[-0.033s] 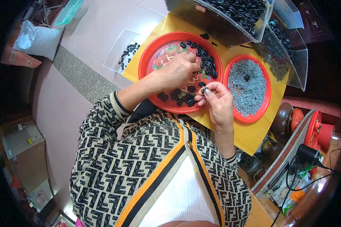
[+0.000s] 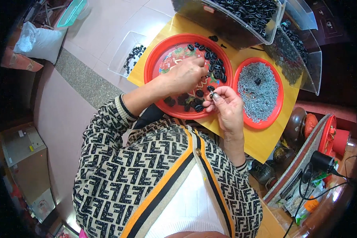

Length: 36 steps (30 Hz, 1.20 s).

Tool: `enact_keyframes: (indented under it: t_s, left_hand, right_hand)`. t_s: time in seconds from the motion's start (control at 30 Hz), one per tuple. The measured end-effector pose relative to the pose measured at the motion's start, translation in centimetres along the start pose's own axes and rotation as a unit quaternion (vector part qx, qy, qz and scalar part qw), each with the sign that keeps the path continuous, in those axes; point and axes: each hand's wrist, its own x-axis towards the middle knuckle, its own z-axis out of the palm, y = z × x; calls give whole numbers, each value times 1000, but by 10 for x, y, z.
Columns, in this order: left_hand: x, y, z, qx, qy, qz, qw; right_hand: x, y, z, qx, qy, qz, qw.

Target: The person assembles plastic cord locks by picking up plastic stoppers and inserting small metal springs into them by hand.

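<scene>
A round red tray with a printed floral bottom carries black oval two-hole pieces, which look like cord-lock parts, along its right side. More black parts lie at its near edge. Above the tray's middle, my left hand has its fingers bent together beside the oval pieces; what they hold, if anything, is hidden. My right hand pinches a small black cord-lock piece with a bit of pale metal at it, between thumb and forefinger over the tray's right rim.
To the right, a red oval tray is full of small silvery springs. Behind stand clear bins of black parts. A clear box with small black pieces is at the left. Yellow board lies beneath the trays; jars and cables sit at right.
</scene>
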Motion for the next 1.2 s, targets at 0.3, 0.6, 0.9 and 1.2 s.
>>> enact_keyframes:
  t_s: [0.3, 0.6, 0.9, 1.2]
  left_hand:
    - [-5, 1, -2, 55, 38, 25, 997]
    - [-46, 30, -16, -697, 113, -307, 638]
    - [-64, 33, -10, -758, 140, -288, 569]
    - [-66, 43, -8, -723, 196, -286, 598]
  right_hand:
    - [1, 3, 0, 3, 1, 6, 1000]
    - [3, -4, 16, -18, -22, 9, 1000]
    - [4, -2, 37, 5, -56, 14, 998]
    - [5, 1, 40, 58, -52, 8, 997]
